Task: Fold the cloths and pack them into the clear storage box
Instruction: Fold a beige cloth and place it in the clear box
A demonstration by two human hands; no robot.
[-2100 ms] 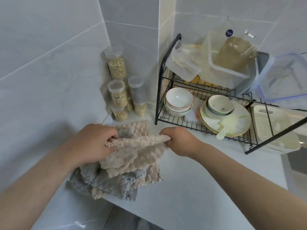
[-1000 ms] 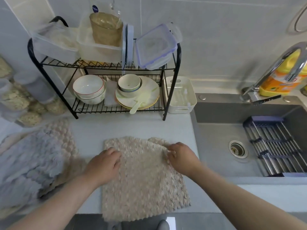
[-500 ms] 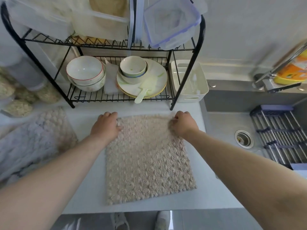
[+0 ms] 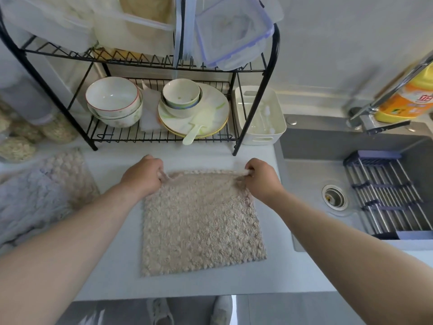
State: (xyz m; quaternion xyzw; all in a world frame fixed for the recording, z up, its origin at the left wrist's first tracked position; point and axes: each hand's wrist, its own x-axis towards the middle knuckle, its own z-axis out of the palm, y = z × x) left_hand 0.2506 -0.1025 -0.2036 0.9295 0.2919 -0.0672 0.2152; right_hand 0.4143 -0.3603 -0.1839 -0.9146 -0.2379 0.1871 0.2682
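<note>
A beige knobbly cloth [image 4: 201, 221] lies spread flat on the white counter [image 4: 112, 261]. My left hand [image 4: 143, 175] pinches its far left corner and my right hand [image 4: 261, 178] pinches its far right corner; both corners are lifted slightly off the counter. A pile of other cloths, grey and beige [image 4: 39, 195], lies at the left edge. Clear storage boxes [image 4: 131, 24] stand on the top shelf of the black wire rack [image 4: 255, 109], with a blue-rimmed clear lid [image 4: 232, 29] leaning beside them.
The rack's lower shelf holds bowls [image 4: 114, 102] and plates [image 4: 201, 113]. A white tub [image 4: 260, 116] stands beside it. A grey sink [image 4: 351, 184] with a drying grid [image 4: 386, 198], a tap [image 4: 384, 95] and an orange bottle [image 4: 407, 99] is on the right. Jars [image 4: 21, 137] stand far left.
The beige cloth went from the pile to the counter and was spread flat. Both hands slid to its far corners and now pinch them, lifting the far edge a little.
</note>
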